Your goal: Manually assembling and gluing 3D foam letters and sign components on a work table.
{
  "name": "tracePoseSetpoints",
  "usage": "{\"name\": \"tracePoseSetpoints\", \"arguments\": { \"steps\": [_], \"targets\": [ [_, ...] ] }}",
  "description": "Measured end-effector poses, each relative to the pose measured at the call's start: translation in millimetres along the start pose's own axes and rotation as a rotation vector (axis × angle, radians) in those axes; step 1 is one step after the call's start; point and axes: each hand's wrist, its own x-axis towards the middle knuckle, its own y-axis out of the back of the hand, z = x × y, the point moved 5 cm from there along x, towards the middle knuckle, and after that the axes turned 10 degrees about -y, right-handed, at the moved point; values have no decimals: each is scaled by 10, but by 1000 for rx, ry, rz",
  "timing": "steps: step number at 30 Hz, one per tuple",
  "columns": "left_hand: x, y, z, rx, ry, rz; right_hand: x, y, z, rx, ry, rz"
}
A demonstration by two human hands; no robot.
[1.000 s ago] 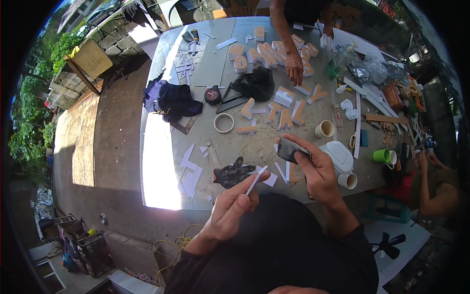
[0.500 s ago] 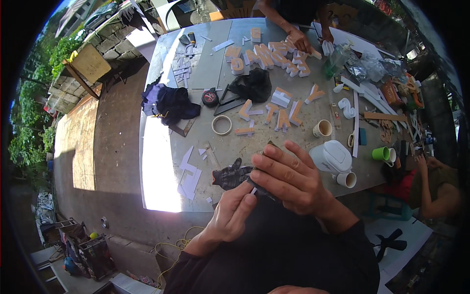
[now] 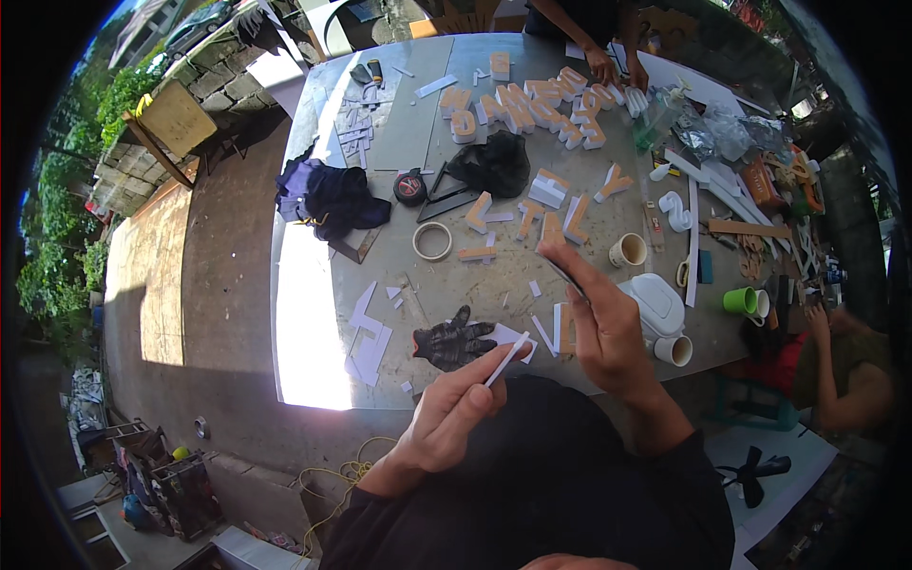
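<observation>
My left hand point(image 3: 445, 418) pinches a narrow white strip point(image 3: 507, 359) between thumb and forefinger, tilted up over the near table edge. My right hand point(image 3: 608, 328) is raised just to the right, apart from the strip. Its fingers are together on a thin dark sheet point(image 3: 564, 274), seen nearly edge-on, that looks like sandpaper. Left of the strip lies a black work glove point(image 3: 454, 344), palm down or up I cannot tell. Flat white offcuts point(image 3: 367, 351) lie further left. Beyond my right hand stand block letters with orange-tan faces and white sides, such as an L point(image 3: 574, 220).
A tape roll point(image 3: 432, 241), tape measure point(image 3: 409, 187), dark cloth point(image 3: 332, 199) and black bag point(image 3: 494, 163) lie across the table point(image 3: 380, 261). Right are a white container point(image 3: 651, 306) and cups point(image 3: 628, 250). A co-worker's hands point(image 3: 602, 66) are beside more letters at the far edge; another person sits right.
My right hand with the dark sheet has lifted off the strip and turned edge-on, uncovering the strip and pieces behind. My left hand stays nearly put. The far co-worker's hands shifted right.
</observation>
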Motion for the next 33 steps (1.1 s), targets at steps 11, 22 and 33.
{"name": "tracePoseSetpoints", "arguments": {
  "steps": [11, 22, 33],
  "targets": [
    [40, -21, -8, -175, 90, 93, -158, 157, -339, 42, 140, 3],
    [27, 20, 194, 413, 86, 24, -232, -181, -420, -337, 527, -89],
    [-10, 57, 114, 351, 223, 7, -149, -159, -394, -229, 366, -108]
  ]
}}
